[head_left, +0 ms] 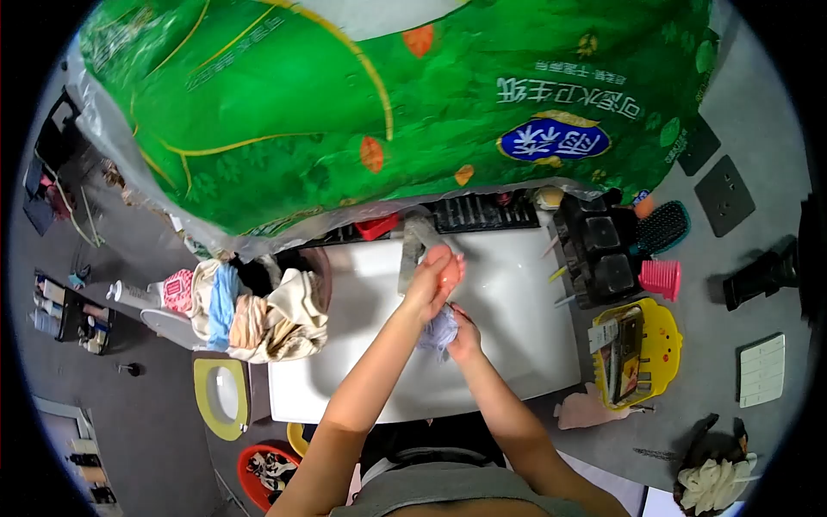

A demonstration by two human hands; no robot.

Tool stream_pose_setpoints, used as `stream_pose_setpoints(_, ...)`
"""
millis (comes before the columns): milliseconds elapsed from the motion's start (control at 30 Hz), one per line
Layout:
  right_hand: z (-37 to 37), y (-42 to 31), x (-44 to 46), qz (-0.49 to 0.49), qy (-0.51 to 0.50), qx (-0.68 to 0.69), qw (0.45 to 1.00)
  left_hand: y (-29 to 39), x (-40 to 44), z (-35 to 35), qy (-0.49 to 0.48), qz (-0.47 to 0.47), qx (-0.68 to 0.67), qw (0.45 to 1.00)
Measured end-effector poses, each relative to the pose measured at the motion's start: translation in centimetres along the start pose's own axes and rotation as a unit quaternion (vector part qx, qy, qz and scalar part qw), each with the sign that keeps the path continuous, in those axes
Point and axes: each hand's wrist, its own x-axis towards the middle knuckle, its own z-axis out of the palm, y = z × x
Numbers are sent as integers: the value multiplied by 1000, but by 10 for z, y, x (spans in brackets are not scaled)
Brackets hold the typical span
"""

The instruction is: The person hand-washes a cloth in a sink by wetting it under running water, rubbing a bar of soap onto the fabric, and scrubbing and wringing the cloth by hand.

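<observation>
My left hand [428,289] is at the faucet [417,234] over the white sink [525,302], its fingers wrapped round a small pink-orange thing [448,265], perhaps a soap bar. Just below and to the right, my right hand [465,334] grips a wet, bunched lavender cloth [438,333]. The cloth hangs between the two hands, above the basin. Part of the faucet is hidden behind my left hand.
A large green package [284,112] overhangs the back of the sink. Piled clothes [284,319] lie at the left edge. A black organizer [594,250] and a yellow basket [668,353] are on the right. A red basin [250,478] stands at the lower left.
</observation>
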Motion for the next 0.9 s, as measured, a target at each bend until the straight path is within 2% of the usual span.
stream_pose_setpoints(33, -5, -5, 0, -2, 4, 1, 1000, -8, 21, 10, -11, 32, -31, 999)
stream_pose_setpoints(67, -10, -8, 0, -5, -11, 16, 1000, -14, 41, 17, 5, 27, -54, 998)
stream_pose_setpoints(100, -15, -12, 0, -7, -14, 14, 1000, -25, 68, 24, 44, 58, -123, 990)
stream_pose_setpoints(200, -20, -24, -3, -6, -48, 3, 999, -32, 117, 48, 164, 97, -184, 964)
stream_pose_setpoints(300, -25, -30, -4, -9, -15, 3, 1000, -42, 151, 37, 207, 111, -110, 966)
stream_pose_setpoints(333, -27, -33, -4, -8, -9, 0, 1000, -46, 164, 25, 203, 107, -130, 964)
stream_pose_setpoints(433, -18, -43, -11, -2, -6, -13, 1000, -39, 148, 42, 273, 80, -180, 942)
stream_pose_setpoints(467, -17, -43, -11, -2, -2, -12, 1000, -39, 140, 40, 247, 91, -173, 949)
stream_pose_setpoints(567, -16, -44, -13, -15, -2, -43, 999, -37, 103, 27, 176, 3, -201, 964)
stream_pose_setpoints(600, -14, -44, -15, -26, -11, -74, 997, -46, 81, 19, 156, 20, -146, 977)
stream_pose_setpoints(633, -12, -44, -16, -38, -20, -105, 994, -52, 45, 29, 112, 114, -73, 984)
stream_pose_setpoints(667, -14, -40, -13, -32, -41, -109, 993, -55, 13, 31, 98, 152, 73, 981)
stream_pose_setpoints(700, -16, -37, -11, -38, -48, -134, 989, -63, -3, 3, 63, 179, 234, 954)
stream_pose_setpoints(733, -17, -33, -8, -44, -57, -160, 984, -67, -22, -12, 85, 199, 373, 902)
stream_pose_setpoints(767, -16, -30, -7, -52, -65, -185, 979, -66, -43, -18, 95, 225, 395, 885)
stream_pose_setpoints(833, -8, -23, -10, -93, -69, -213, 970, -72, -55, -59, 104, 384, 551, 734)
stream_pose_setpoints(900, -1, -18, -14, -121, -79, -235, 961, -73, -66, -69, 119, 306, 519, 789)
